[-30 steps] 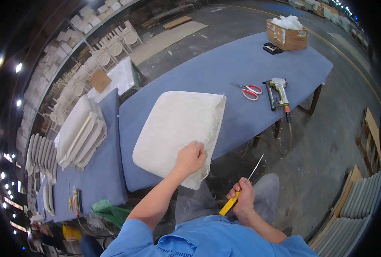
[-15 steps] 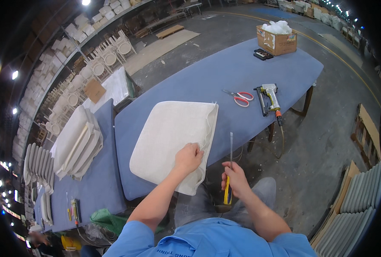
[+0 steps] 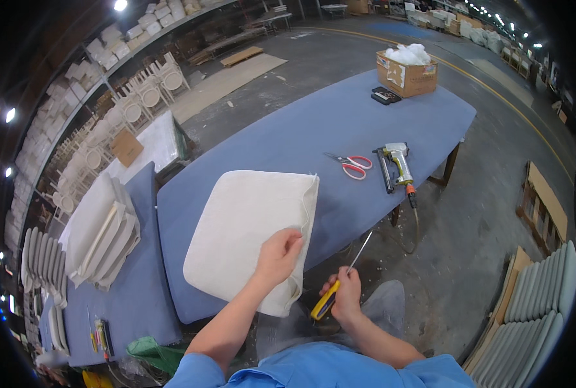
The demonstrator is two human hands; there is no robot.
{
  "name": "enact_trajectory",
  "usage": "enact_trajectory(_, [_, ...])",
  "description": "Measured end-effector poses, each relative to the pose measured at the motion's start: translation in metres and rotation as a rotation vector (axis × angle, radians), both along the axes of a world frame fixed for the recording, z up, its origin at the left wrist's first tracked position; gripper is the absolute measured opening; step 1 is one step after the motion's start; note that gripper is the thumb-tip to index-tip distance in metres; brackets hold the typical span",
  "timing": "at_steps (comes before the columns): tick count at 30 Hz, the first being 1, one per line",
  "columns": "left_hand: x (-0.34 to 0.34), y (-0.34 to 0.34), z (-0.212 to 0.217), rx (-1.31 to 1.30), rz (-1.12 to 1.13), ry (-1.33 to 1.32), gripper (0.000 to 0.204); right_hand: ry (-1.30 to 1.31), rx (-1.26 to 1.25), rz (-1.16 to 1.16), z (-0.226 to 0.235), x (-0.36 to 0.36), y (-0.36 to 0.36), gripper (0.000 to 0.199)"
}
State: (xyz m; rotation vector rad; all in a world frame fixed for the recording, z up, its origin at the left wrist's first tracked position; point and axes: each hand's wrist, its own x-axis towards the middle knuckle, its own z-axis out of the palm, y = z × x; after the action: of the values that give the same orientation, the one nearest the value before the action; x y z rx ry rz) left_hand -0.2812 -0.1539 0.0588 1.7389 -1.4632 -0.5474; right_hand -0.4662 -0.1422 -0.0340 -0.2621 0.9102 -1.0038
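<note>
A white fabric-covered seat cushion (image 3: 239,223) lies flat on the blue padded table, its near corner jutting past the edge toward my lap. Along its right side runs a loose, wavy fabric edge. My left hand (image 3: 279,257) rests on the cushion with curled fingers, closed at that fabric edge; the fingertips are partly hidden. My right hand (image 3: 346,292) is wrapped round the yellow-and-dark handle of a screwdriver (image 3: 325,302), right of the cushion and apart from it. The metal shaft slants up and to the right.
On the blue table (image 3: 281,145) lie red-handled scissors (image 3: 354,166), a staple gun (image 3: 395,167) with its hose, and a dark case (image 3: 386,96) beside a carton (image 3: 406,75) of white stuffing. Stacked cushion covers (image 3: 107,236) stand at left; grey pads (image 3: 527,310) at lower right.
The screwdriver has turned in my right hand: its shaft, upright before, now leans to the right, and the handle end points lower left. My left hand stays at the cushion's edge. The whole view has shifted slightly.
</note>
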Motion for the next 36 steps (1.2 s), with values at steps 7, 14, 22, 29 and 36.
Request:
enact_trajectory(7, [-0.037,-0.141,-0.041,0.065,-0.096,-0.338,0.056,0.037,-0.23,0.082,0.005,-0.04,0.022,0.009])
enact_trajectory(14, [-0.138,-0.136,-0.078,0.165,-0.741,-0.045,0.052,0.258,-0.264,-0.221,-0.006,-0.143,0.021,0.013])
enact_trajectory(22, [-0.11,-0.282,-0.052,-0.035,-0.186,-0.784,0.054,0.222,-0.271,-0.261,-0.033,-0.143,0.012,0.013])
enact_trajectory(29, [-0.107,-0.271,-0.07,-0.176,-0.381,-0.959,0.043,0.168,-0.159,-0.274,-0.04,-0.148,0.002,0.012])
enact_trajectory(36, [-0.116,-0.074,-0.027,-0.071,-0.781,-0.324,0.012,0.228,-0.24,-0.262,-0.029,-0.15,-0.013,0.017])
